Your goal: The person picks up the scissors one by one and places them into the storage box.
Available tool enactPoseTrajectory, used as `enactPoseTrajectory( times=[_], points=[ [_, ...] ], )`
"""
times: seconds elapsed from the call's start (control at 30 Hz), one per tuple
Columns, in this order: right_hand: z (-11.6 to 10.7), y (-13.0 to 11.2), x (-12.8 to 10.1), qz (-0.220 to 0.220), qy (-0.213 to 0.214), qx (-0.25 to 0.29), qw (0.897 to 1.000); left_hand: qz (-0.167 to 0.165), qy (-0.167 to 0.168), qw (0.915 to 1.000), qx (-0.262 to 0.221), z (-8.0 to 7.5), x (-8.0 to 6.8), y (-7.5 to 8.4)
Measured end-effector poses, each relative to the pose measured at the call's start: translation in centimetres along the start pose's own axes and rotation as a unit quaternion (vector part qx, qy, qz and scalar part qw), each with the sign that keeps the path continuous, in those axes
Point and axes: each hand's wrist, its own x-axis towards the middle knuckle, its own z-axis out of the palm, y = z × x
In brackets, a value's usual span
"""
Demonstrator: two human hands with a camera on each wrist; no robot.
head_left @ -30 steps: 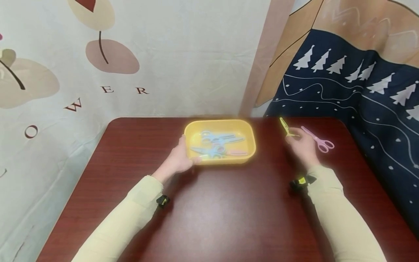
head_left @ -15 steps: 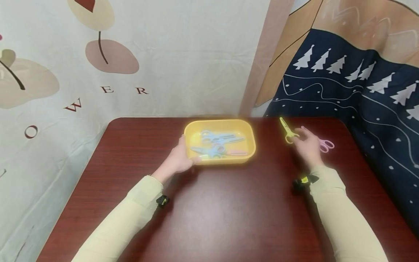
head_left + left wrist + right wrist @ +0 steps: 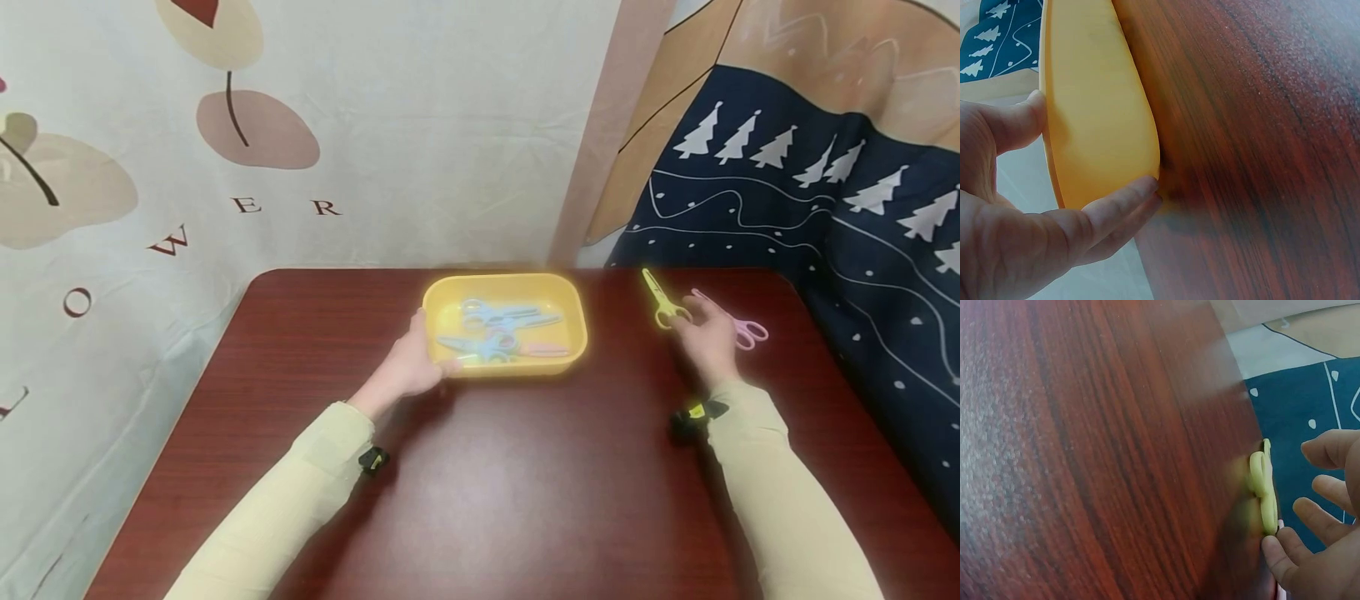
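Note:
My left hand (image 3: 408, 362) grips the left end of a yellow plastic tray (image 3: 536, 367). In the left wrist view, its thumb is at the rim and its fingers lie along the wall of the tray (image 3: 1094, 94). Light blue scissors (image 3: 498, 317) and a pink piece (image 3: 543, 350) lie inside. At the far right, my right hand (image 3: 708, 337) hovers by the handles of yellow-green scissors (image 3: 658, 296), fingers loosely spread. Pink scissors (image 3: 746, 333) lie partly hidden behind that hand. The right wrist view shows fingertips close beside the yellow-green scissors (image 3: 1266, 494).
The dark red wooden table (image 3: 480, 483) has its back edge against a pale curtain (image 3: 450, 167). Navy cloth with white trees (image 3: 750, 200) hangs along the right side. Each wrist carries a small black camera mount.
My right hand has let go of the yellow-green scissors, which now lie flat on the table, and has shifted slightly right. The left hand and the tray have stayed put.

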Motion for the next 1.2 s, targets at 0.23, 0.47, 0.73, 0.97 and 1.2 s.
enactPoseTrajectory(
  times=[0.23, 0.47, 0.73, 0.97, 1.2],
  points=[
    [0.04, 0.14, 0.14, 0.002, -0.008, -0.004, 1.000, 0.001, 0.000, 1.0000, 0.005, 0.01, 0.14, -0.04],
    [0.00, 0.29, 0.35, 0.002, -0.017, -0.018, 1.000, -0.002, -0.001, 1.0000, 0.003, 0.02, 0.08, -0.06],
    [0.10, 0.11, 0.55, 0.005, -0.019, -0.047, 0.999, -0.008, -0.004, 1.0000, 0.003, -0.01, 0.12, 0.03],
    [0.05, -0.03, 0.71, 0.030, -0.037, -0.046, 0.998, -0.006, -0.003, 1.0000, 0.005, 0.03, 0.19, -0.02],
    [0.20, -0.37, 0.73, 0.021, -0.035, -0.077, 0.996, -0.001, 0.001, 1.0000, 0.008, 0.07, 0.20, -0.11]
  ],
)
